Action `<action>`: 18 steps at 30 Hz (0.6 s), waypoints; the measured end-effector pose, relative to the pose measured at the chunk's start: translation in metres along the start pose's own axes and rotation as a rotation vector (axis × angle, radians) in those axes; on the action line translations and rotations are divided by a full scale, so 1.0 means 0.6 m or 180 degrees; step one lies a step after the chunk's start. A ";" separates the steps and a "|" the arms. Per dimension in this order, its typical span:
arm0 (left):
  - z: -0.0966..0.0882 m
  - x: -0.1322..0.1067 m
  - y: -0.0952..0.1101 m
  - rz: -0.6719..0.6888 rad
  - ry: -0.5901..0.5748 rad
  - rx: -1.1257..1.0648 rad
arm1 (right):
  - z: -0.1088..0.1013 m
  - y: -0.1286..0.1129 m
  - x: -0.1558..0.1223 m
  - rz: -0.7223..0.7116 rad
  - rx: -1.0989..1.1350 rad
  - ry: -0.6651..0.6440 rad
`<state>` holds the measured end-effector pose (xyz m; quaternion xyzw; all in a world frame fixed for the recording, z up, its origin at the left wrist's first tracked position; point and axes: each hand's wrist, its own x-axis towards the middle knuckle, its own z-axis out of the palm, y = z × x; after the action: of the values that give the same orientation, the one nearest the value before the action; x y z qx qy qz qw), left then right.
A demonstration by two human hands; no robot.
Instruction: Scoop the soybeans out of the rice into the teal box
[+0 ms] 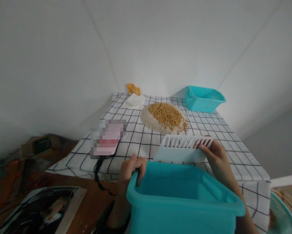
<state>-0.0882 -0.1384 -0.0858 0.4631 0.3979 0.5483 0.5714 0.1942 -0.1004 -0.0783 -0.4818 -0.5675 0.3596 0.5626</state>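
My left hand (131, 170) is closed over the left rim of a large teal plastic tub (184, 201) that fills the near foreground. My right hand (215, 152) pinches the right end of a white slotted plastic scoop (182, 149), held just beyond the tub's far rim. Behind the scoop, a round pile of white rice topped with yellow soybeans (164, 117) lies on the black-and-white checked tablecloth (136, 136).
A second, smaller teal tub (203, 98) stands at the far right corner. A white cloth (134, 101) and an orange scrap (133, 88) lie at the far edge by the wall. A blurred pink item (108, 138) with a black cord sits on the left. Brown clutter lies lower left.
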 end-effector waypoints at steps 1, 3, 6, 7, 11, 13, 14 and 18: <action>0.000 0.000 -0.001 0.0017 0.0018 0.0025 | 0.000 -0.001 -0.001 0.0016 -0.0001 -0.0001; 0.001 0.000 -0.001 0.0044 0.0026 0.0112 | -0.001 -0.001 -0.001 0.0045 0.0017 -0.0011; 0.000 0.000 -0.002 0.0044 -0.0005 0.0172 | 0.001 -0.002 0.003 0.0172 0.0089 -0.0013; -0.001 0.000 -0.001 0.0039 -0.0015 0.0165 | 0.003 -0.001 0.005 0.0246 0.0109 -0.0012; -0.001 -0.001 0.005 -0.0031 -0.0045 0.0200 | 0.012 0.006 0.014 0.0566 0.0177 0.0021; 0.000 -0.001 0.010 -0.0051 -0.0035 0.0249 | 0.015 0.013 0.017 0.0717 0.0250 -0.0006; 0.000 -0.001 0.012 -0.0042 -0.0034 0.0277 | 0.016 0.016 0.017 0.0794 0.0300 -0.0044; 0.001 0.000 0.016 -0.0048 -0.0066 0.0343 | 0.018 0.020 0.019 0.0986 0.0444 -0.0170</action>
<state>-0.0898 -0.1387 -0.0765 0.4959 0.4244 0.5169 0.5538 0.1865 -0.0847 -0.0876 -0.5135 -0.4750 0.4932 0.5172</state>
